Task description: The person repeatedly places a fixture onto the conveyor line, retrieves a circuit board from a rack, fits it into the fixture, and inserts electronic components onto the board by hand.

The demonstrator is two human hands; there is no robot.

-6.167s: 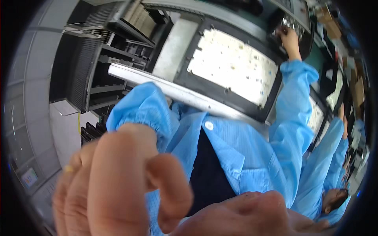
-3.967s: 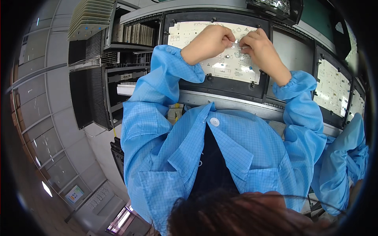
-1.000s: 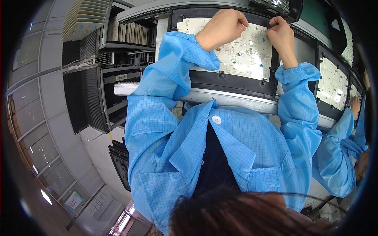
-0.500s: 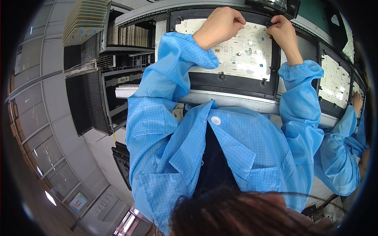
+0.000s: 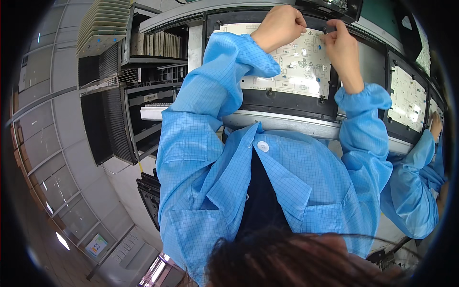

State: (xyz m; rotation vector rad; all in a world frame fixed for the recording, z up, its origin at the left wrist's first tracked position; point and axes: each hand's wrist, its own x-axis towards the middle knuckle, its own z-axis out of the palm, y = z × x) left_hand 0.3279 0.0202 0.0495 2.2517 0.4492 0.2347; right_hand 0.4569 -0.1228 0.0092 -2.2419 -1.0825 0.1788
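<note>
A pale circuit board (image 5: 306, 86) with printed markings and several small components lies in a black frame (image 5: 301, 102). Over the board's far part is my left hand (image 5: 281, 27), its fingers curled together and their tips low above the surface. Whatever they pinch is too small or hidden to make out. My right hand (image 5: 342, 50) is at the board's far right corner, thumb and index finger bent around the dark edge of the frame. What lies between those fingertips does not show clearly. Blue sleeves cover both forearms, and the left one hides the board's near left part.
The frame sits on a conveyor with a metal rail (image 5: 287, 123) along its near side. Further right is a second framed board (image 5: 406, 100), with a co-worker's hand (image 5: 435, 125) beyond it. At the left stand black racks (image 5: 107, 124) and a row of upright boards (image 5: 160, 44).
My left hand has shifted slightly right and away from me over the board. My right hand has moved a little nearer and its fingers have parted slightly.
</note>
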